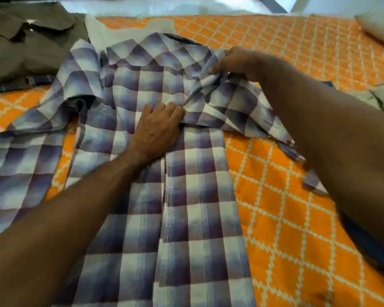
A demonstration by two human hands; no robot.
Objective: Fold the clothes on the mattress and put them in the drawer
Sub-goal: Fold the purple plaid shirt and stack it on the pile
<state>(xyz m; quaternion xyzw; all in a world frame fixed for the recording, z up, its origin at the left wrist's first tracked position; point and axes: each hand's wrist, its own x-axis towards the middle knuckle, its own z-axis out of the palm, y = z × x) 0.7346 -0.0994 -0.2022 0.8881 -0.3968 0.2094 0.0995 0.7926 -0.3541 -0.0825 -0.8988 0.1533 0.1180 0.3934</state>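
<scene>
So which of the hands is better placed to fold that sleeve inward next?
Right. The right hand already grips the checked shirt at the sleeve's shoulder, while the left hand presses its middle flat.

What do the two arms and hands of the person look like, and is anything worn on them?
Both arms are bare as far as the picture shows: no sleeves, gloves, watch or bracelet can be seen. The left hand and the right hand show no rings, though the view is slightly blurred. The forearms are broad near the camera and look stretched by the wide-angle lens.
</scene>
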